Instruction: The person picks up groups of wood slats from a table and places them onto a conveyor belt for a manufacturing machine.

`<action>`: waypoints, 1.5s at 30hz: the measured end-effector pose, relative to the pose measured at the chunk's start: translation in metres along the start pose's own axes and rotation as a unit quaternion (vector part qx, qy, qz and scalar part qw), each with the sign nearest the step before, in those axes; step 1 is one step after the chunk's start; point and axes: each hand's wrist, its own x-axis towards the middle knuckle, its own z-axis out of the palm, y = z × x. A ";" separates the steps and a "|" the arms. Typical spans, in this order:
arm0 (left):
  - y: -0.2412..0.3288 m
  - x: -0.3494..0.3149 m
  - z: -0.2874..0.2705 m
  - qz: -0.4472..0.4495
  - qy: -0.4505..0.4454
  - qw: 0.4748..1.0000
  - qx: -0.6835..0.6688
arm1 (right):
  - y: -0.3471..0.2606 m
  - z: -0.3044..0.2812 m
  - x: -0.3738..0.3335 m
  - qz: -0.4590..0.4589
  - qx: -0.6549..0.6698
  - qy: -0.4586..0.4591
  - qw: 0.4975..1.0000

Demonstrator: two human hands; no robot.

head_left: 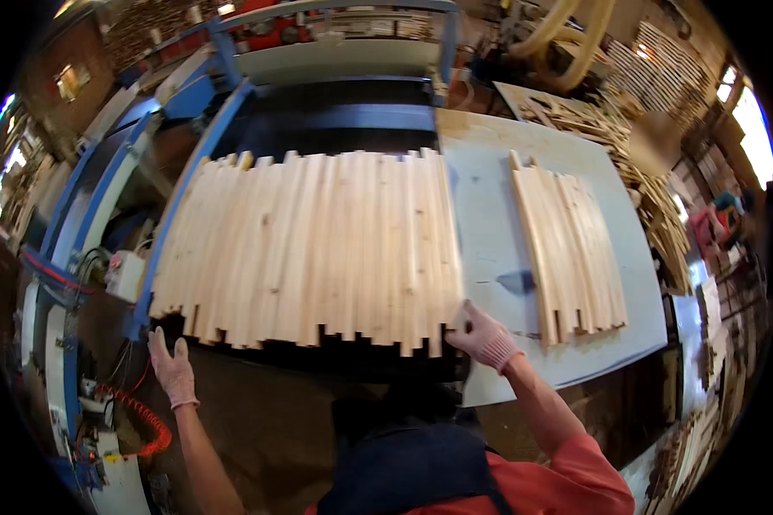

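A wide row of pale wooden strips [309,249] lies side by side on the dark bed of a blue-framed machine, their near ends uneven. My left hand [173,369], in a whitish knitted glove, is just off the row's near left corner with thumb and fingers apart, holding nothing. At the near right corner, my gloved right hand [485,337] touches the outermost strips, its thumb spread from the fingers. A smaller group of strips [575,249] rests farther right on a light grey-blue board [489,215].
The machine's blue side rail [193,184] runs along the row's left, with a crossbeam [335,60] behind. An orange coiled air hose [150,429] hangs at lower left. Loose wood offcuts [610,142] are heaped beyond the board, near a thick beige duct [588,47].
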 end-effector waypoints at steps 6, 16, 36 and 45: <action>-0.034 0.090 -0.012 0.034 0.052 0.994 0.093 | 0.018 0.051 0.000 -0.025 0.002 0.141 0.990; -0.056 0.247 -0.025 -0.029 0.000 0.959 0.283 | -0.035 -0.022 -0.070 -0.104 0.328 0.415 0.842; 0.067 0.104 0.056 0.183 -0.070 0.945 -0.264 | 0.116 0.022 -0.062 0.031 -0.092 0.487 0.868; 0.278 -0.174 0.096 0.156 -0.415 0.719 -0.536 | 0.125 0.000 -0.054 0.078 -0.074 0.448 0.888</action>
